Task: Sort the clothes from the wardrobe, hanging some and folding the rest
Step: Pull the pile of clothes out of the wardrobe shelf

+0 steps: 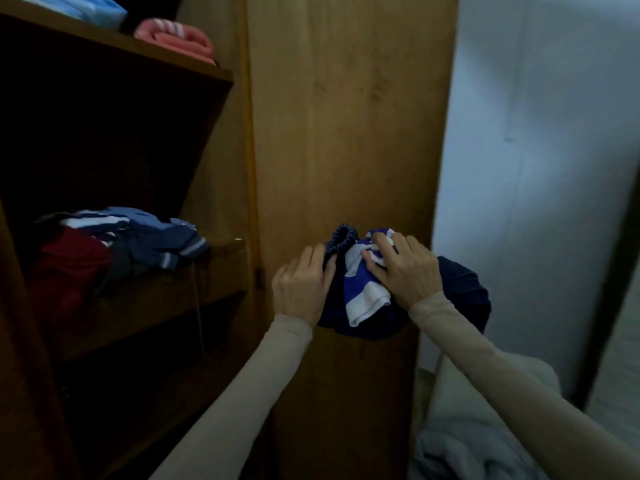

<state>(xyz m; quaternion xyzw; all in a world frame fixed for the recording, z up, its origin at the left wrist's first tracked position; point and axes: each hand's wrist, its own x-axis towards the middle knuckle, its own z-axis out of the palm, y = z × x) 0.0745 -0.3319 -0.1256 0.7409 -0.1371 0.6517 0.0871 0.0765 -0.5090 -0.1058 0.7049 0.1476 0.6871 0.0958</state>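
Both my hands hold a bundle of clothes in front of the wooden wardrobe door [349, 133]. The bundle is a dark navy garment [464, 292] with an elastic waistband, and a blue-and-white striped piece [363, 289] lies on top of it. My left hand [301, 289] grips the navy garment at its left side near the waistband. My right hand [405, 268] lies on the striped piece with its fingers curled into the cloth. A loose pile of clothes [114, 244], red, blue and white, sits on the middle shelf [221, 247] of the open wardrobe at the left.
On the top shelf lie a folded pink towel [176, 39] and a light blue folded item [86, 8]. The lower shelves are dark. A pale wall [540, 168] stands at the right, with light-coloured fabric [485, 427] heaped below it near my right arm.
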